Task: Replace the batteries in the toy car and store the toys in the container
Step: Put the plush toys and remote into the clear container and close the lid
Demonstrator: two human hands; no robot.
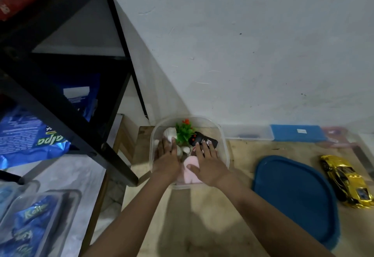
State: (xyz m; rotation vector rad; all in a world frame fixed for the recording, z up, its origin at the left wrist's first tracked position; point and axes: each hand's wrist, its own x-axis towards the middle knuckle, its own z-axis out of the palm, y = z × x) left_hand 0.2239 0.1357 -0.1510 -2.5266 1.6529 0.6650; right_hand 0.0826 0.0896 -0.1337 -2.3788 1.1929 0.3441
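A clear plastic container (223, 135) stands on the wooden table against the wall. Inside it lie a black remote control (202, 139), a green plastic plant with red flowers (183, 131), white shell-like pieces (169, 132) and a pink soft toy (191, 168). My left hand (167, 156) lies flat inside the container on the left, fingers spread over the white pieces. On the right side my right hand (207, 160) rests with fingers apart on the remote and the pink toy. The gold toy car (347, 180) sits on the table far right. The blue lid (295, 196) lies between container and car.
A black metal shelf frame (66, 99) rises close on the left, holding blue snack packets (30, 133). A flat clear box with a blue lid (297, 133) lies against the white wall at the back right. Bare wooden tabletop (182, 226) shows below the container.
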